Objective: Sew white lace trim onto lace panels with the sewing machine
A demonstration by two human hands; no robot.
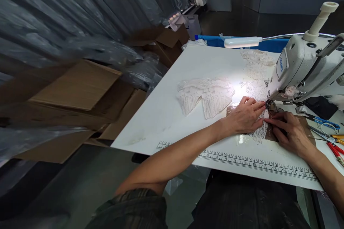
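A white lace piece (259, 135) lies under the presser foot of a white sewing machine (294, 61). My left hand (247, 115) rests on this lace, fingers stretched out flat towards the needle area and thumb near my other hand. On the right side of the lace, my right hand (288, 130) has its fingertips closed at the edge, apparently pinching it. Brown material (302, 123) shows beneath and beside my right hand. The needle tip is hidden by my fingers and the machine head. Further left, a joined white lace piece (205, 94) lies spread out.
More white lace (256, 61) lies behind the needle area, near a lamp (243, 42). Blue-handled scissors (326, 122), orange-handled scissors (329, 136) and a red-handled tool (335, 152) are at right. A printed ruler (252, 164) runs along the table's front edge. Cardboard boxes (77, 82) stand left.
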